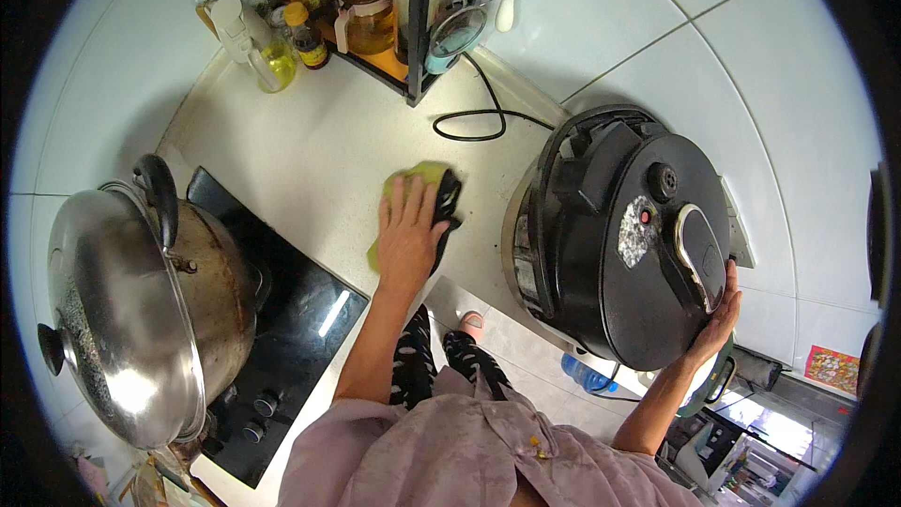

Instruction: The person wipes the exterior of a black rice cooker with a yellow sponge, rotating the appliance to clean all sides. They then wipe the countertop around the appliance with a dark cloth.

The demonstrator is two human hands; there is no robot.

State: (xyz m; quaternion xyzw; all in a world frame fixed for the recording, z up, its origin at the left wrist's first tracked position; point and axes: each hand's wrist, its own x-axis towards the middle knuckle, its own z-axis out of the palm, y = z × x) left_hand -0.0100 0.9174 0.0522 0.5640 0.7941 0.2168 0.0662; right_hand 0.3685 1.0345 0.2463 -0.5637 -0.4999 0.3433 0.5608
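Note:
My left hand (408,236) presses palm down on a folded yellow-green and black cloth (424,172), which lies on the pale countertop (310,155). The fingers are stretched forward, and the palm hides the middle of the cloth. On the right stands a black electric pressure cooker (577,239) with a steel band low on its body. My right hand (718,320) holds the rim of its lid at the far right side; part of the fingers is hidden behind the lid. Small dark specks dot the counter between cloth and cooker.
At left, a large lidded steel pot (218,282) sits on a black glass cooktop (303,317). Bottles (306,35) and a black rack (415,28) with an oil jug (369,10) fill the back corner. A black cord (468,137) loops behind the cooker, near a wall socket (739,236).

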